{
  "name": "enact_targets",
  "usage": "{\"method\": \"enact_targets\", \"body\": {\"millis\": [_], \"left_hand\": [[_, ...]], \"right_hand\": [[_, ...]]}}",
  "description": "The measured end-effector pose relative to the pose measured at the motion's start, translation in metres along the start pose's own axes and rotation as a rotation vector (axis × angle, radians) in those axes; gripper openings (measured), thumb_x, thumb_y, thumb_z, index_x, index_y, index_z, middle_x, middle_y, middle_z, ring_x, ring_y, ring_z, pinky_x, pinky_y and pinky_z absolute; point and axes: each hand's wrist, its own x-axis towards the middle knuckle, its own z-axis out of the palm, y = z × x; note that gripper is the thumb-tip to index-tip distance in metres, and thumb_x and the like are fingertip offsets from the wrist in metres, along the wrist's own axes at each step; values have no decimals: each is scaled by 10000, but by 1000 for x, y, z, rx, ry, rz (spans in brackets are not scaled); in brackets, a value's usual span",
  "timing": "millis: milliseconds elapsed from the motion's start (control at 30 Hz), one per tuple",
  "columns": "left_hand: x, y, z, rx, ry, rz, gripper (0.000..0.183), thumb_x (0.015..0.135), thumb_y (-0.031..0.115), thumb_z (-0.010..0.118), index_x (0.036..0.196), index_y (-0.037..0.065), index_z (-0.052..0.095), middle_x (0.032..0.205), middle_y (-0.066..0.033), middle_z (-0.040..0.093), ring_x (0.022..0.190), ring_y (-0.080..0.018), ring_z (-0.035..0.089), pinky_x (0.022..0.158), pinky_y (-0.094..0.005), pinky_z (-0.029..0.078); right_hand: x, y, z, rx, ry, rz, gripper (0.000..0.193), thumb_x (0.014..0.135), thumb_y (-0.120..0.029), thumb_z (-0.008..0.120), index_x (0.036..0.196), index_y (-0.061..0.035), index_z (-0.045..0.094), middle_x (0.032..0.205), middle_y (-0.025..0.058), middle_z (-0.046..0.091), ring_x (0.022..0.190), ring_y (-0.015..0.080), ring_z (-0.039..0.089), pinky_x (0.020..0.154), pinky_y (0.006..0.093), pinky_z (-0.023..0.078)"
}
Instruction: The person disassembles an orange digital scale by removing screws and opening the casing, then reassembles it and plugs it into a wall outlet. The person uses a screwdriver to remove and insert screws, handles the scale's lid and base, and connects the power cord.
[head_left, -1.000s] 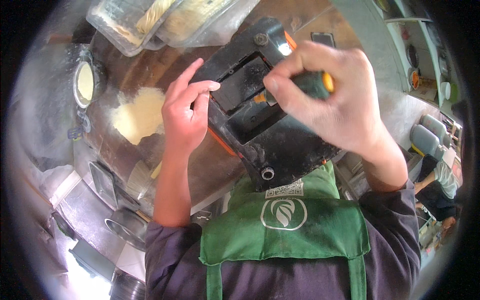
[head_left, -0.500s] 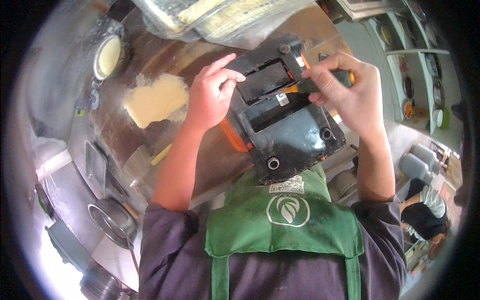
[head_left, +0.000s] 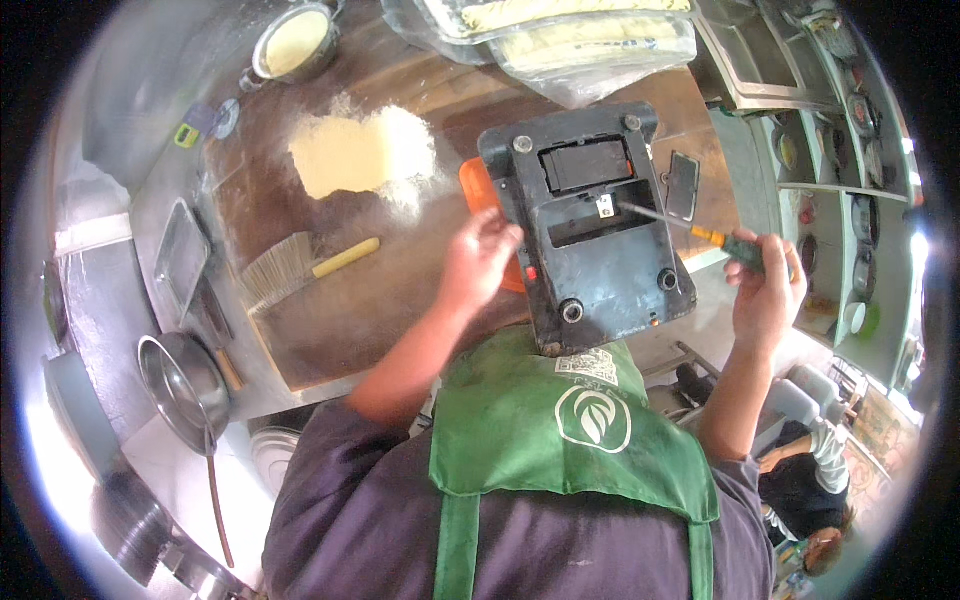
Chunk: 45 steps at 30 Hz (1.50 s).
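A black device with orange parts point(head_left: 610, 290), which looks like a counter scale, lies underside up before me, its near end by my apron. Round feet sit at its corners, and a rectangular compartment point(head_left: 588, 165) shows a dark block inside. Below that is a recess with a small white piece point(head_left: 605, 206). My right hand point(head_left: 768, 290) grips a screwdriver point(head_left: 708, 236) by its green and yellow handle, its shaft reaching into the recess near the white piece. My left hand point(head_left: 480, 262), slightly blurred, has its fingers curled at the device's left edge.
A dark rectangular cover point(head_left: 683, 185) lies right of the device. Left on the wooden board are a flour patch point(head_left: 345, 155) and a brush point(head_left: 350, 257). A pot point(head_left: 295, 45) and plastic-covered trays point(head_left: 590, 50) stand behind. Another person point(head_left: 805, 480) is at lower right.
My left hand has moved from beside the compartment to the device's left edge. The right hand has drawn back to the right, leaving more of the screwdriver shaft showing. My view has shifted.
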Motion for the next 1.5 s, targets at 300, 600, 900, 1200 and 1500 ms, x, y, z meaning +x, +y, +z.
{"method": "enact_targets", "body": {"millis": [300,600,900,1200,1500], "left_hand": [[-34,-13,15,-277,-136,-220,364,956,-16,673,1311,-34,595,1194,-89,703,1068,-153,662,989,-321,521],[-33,-5,19,-287,-146,-293,350,891,-77,686,1222,-7,599,1126,-102,701,1020,-190,667,961,-356,536],[-34,9,12,-355,-200,-357,337,968,70,667,1288,11,579,1177,-83,667,1074,-225,666,902,-383,567],[-32,6,14,-254,-151,-338,320,975,100,652,1284,25,607,1189,-66,677,1025,-200,671,865,-352,550],[-32,-1,14,-228,-157,-311,284,1006,89,619,1284,29,616,1202,-66,672,1045,-196,669,881,-350,552]], "right_hand": [[-42,23,-8,42,11,15,170,1023,-137,626,913,-10,610,976,237,738,571,209,672,498,284,537],[-65,16,-10,42,30,-21,184,1022,-129,622,917,22,624,969,240,739,599,200,676,518,280,546],[-72,21,-29,108,98,-89,187,1026,-128,618,967,49,631,1012,252,731,639,205,689,575,290,567],[-73,25,-47,225,170,-64,196,1026,-131,613,1021,65,615,1063,276,714,702,236,697,618,309,554],[-66,38,-94,794,119,94,217,1023,-205,601,1087,-9,667,1120,239,706,722,212,661,607,281,534]]}}
